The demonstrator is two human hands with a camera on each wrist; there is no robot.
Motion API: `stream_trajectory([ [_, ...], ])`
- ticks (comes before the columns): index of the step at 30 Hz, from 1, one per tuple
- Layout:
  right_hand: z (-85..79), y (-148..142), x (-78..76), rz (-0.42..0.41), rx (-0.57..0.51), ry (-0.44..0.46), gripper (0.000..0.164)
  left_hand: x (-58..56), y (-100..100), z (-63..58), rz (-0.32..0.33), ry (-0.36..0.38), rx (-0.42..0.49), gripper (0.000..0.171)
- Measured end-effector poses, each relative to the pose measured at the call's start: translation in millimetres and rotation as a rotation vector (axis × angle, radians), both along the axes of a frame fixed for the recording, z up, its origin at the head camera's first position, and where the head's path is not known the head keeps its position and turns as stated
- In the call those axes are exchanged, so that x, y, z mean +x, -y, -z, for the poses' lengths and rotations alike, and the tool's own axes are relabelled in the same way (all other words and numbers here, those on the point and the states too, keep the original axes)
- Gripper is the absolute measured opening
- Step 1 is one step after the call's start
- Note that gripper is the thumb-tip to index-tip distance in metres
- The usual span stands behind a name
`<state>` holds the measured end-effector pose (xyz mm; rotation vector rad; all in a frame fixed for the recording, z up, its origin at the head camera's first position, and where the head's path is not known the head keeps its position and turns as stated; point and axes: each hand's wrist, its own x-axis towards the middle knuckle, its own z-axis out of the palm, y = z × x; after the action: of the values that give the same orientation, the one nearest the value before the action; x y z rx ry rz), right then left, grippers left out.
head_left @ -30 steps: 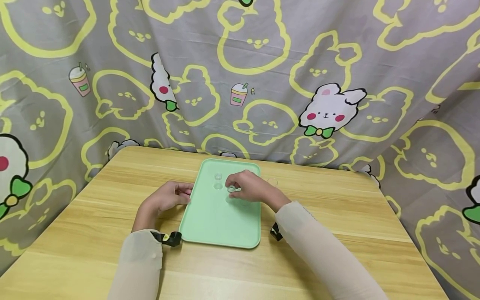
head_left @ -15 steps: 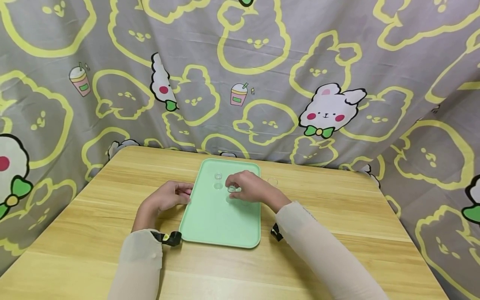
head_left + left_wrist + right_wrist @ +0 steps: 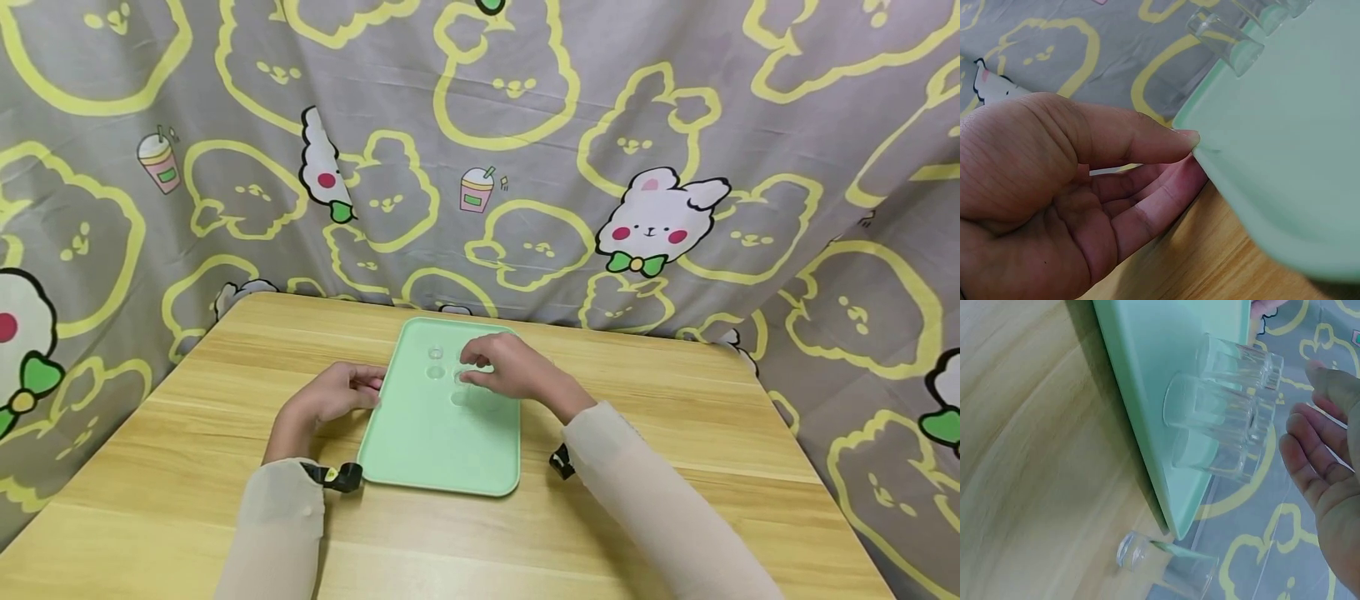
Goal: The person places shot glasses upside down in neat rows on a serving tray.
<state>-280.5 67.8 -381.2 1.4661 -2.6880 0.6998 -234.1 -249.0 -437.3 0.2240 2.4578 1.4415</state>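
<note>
On the table lies a pale green tray [image 3: 427, 442]. My left hand [image 3: 345, 392] pinches its left rim, the thumb on top and the other fingers underneath in the left wrist view. Several clear drinking glasses [image 3: 1207, 403] stand upside down on the tray, thick bases up. Above one glass [image 3: 458, 377] hovers my right hand [image 3: 504, 368], its fingers loosely bent and apart from the glasses in the right wrist view. Another clear glass [image 3: 1172, 565] stands upright on the table beyond the tray's right edge; my right arm covers it in the head view.
The wooden table [image 3: 675, 442] extends around the tray on all sides. Behind it hangs a grey curtain [image 3: 525, 167] with yellow cartoon outlines. Each wrist carries a black camera band [image 3: 337, 477].
The fingers of my right hand have let go of a glass on the tray and lifted slightly, up and to the right. My left hand has kept its place on the rim.
</note>
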Motion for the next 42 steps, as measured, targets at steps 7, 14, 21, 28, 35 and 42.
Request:
stream_trajectory([
  [7, 0.4, -19, 0.4, 0.046, -0.078, -0.077, 0.016, 0.2, -1, -1.0, 0.006, -0.008, -0.009, 0.051],
  [14, 3.4, -43, 0.3, 0.101, -0.158, -0.145, 0.01, 0.6, 0, -0.2, 0.007, -0.007, -0.001, 0.052],
  [21, 6.5, -71, -2.4, 0.208, -0.171, -0.133, 0.013, 1.4, 1, -0.7, -0.005, -0.002, -0.006, 0.051],
  [28, 11.7, -97, -6.1, 0.286, -0.204, -0.134, 0.013, 2.8, -1, -1.7, 0.002, -0.001, 0.005, 0.052],
  [35, 18.7, -112, -8.4, 0.32, -0.241, -0.049, 0.026, 3.4, 0, -1.9, 0.004, -0.007, 0.007, 0.052],
  [42, 27.7, -122, -12.9, 0.366, -0.206, 0.057, 0.049, 3.3, -2, -2.6, -0.001, -0.003, 0.007, 0.052],
])
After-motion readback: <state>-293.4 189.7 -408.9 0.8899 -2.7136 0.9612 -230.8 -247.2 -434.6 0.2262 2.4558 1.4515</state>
